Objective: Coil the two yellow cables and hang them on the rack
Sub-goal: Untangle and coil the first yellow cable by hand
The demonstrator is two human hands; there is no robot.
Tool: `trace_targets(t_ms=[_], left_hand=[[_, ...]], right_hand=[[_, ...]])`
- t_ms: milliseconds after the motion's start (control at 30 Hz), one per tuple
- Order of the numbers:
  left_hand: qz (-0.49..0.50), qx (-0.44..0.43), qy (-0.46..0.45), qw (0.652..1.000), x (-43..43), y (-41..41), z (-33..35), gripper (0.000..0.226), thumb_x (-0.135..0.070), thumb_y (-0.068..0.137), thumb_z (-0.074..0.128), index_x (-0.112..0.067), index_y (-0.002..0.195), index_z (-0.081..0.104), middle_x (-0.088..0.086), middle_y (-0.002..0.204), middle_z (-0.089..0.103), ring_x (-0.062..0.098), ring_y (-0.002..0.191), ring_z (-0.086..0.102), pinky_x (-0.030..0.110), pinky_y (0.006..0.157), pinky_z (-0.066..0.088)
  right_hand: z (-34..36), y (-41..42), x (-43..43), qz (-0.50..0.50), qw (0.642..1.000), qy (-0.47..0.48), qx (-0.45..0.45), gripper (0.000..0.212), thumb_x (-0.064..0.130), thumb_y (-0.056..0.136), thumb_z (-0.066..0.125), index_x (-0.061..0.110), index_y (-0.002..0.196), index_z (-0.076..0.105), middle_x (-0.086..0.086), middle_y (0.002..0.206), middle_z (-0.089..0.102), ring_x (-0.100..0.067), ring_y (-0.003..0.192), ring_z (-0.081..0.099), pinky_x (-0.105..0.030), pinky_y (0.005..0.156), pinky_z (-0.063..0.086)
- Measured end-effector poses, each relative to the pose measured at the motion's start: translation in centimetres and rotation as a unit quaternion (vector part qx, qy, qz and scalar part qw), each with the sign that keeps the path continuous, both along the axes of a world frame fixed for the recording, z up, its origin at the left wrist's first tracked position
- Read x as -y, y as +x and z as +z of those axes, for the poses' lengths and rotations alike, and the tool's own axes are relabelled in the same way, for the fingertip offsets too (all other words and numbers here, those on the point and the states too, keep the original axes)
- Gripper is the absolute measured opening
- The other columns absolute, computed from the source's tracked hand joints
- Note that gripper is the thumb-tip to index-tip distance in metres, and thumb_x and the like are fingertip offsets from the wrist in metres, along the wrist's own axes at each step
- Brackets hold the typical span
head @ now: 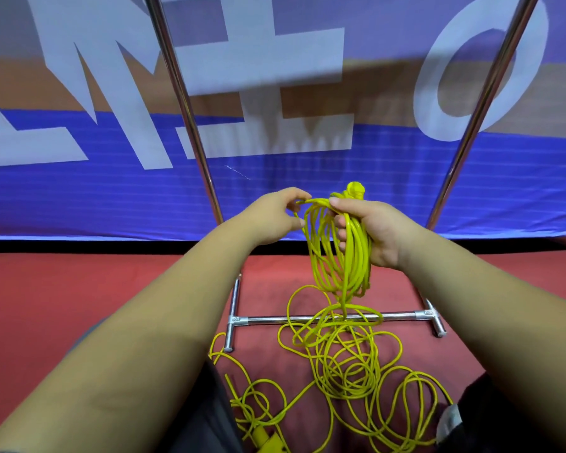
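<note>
While the right hand gripped a bunch of yellow loops, the coil hung down from its fist, above the red floor. A yellow plug poked out just above that hand. The left hand pinched one strand between thumb and finger, right beside the coil, as if laying a new loop onto it.

Most of the cable was not coiled yet. It lay in a loose, messy pile on the floor, near the person, and some of it crossed the low silver bar of the rack. I could not tell where one cable ended and the other began. Two tall rack poles rose on the far side, with nothing hanging on them.

So the job looked like it was in the coiling step, and early on. Next, the left hand would need to slide down the strand, pull up more cable, and add another loop. The pile could snag, so slow pulls would help.
</note>
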State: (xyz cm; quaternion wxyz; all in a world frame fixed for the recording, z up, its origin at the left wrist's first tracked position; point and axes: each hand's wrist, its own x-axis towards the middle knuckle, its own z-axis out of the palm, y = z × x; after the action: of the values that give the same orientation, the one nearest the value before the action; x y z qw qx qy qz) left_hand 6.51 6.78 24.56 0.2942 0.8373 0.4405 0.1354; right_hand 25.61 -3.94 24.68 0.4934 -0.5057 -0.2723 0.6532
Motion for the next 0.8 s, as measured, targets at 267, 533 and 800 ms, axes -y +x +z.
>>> trace_targets(t_ms=[267,533,800], left_hand=[[0.034,-0.093,0.090,0.991,-1.4,0.4,-1.2,0.023,-0.053,0.095,0.066,-0.036,0.109,0.069,-0.002,0.087,0.057,0.023,0.082,0.057,0.029,0.058,0.034],[-0.019,-0.069,-0.005,0.997,-0.3,1.0,-3.2,0.027,-0.043,0.098,0.066,-0.026,0.118,0.066,0.000,0.109,0.071,0.022,0.104,0.065,0.041,0.092,0.053],[0.030,-0.133,-0.007,0.991,1.1,3.0,-3.7,0.028,-0.031,0.104,0.055,-0.006,0.115,0.054,0.009,0.102,0.068,0.023,0.082,0.060,0.035,0.068,0.044]], right_hand=[[0.4,0.6,0.1,0.056,0.998,0.007,-0.019,0.018,0.026,0.104,0.059,0.021,0.087,0.057,0.007,0.063,0.045,-0.008,0.042,0.041,-0.024,0.042,0.038],[0.3,1.0,0.2,0.065,0.997,0.012,-0.034,0.019,0.021,0.104,0.055,0.021,0.086,0.052,0.007,0.066,0.046,-0.008,0.039,0.037,-0.024,0.039,0.035],[0.7,1.0,-0.2,0.004,0.998,0.042,-0.038,0.025,0.036,0.104,0.064,0.022,0.087,0.054,0.009,0.061,0.038,-0.005,0.038,0.032,-0.022,0.037,0.030]])
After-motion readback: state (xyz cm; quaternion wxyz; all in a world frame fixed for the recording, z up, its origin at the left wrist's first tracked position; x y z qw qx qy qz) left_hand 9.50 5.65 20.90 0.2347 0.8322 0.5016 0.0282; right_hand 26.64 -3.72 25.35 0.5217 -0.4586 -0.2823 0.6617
